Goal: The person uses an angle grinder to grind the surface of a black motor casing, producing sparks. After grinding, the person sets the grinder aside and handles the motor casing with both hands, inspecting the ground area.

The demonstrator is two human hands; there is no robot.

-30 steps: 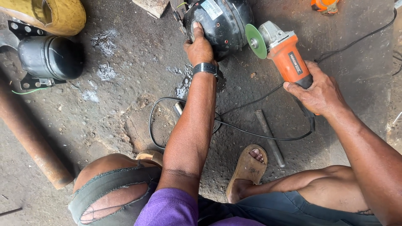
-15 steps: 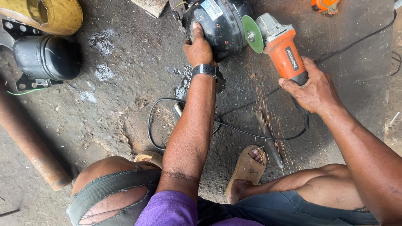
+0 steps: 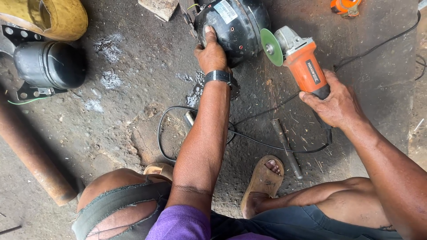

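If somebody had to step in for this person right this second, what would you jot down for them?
Left hand: palm pressed on the round black metal compressor shell, steadying it on the concrete floor.
Right hand: gripping the orange angle grinder by its body; its green disc meets the shell's right side and sparks scatter below.
Nearby: the grinder's black cable loops in front of the sandalled foot; a grey metal rod lies beside it; a second black compressor sits to the left.
Done: cutting is under way.
Left: I cannot see how deep the cut goes, so check the seam first.
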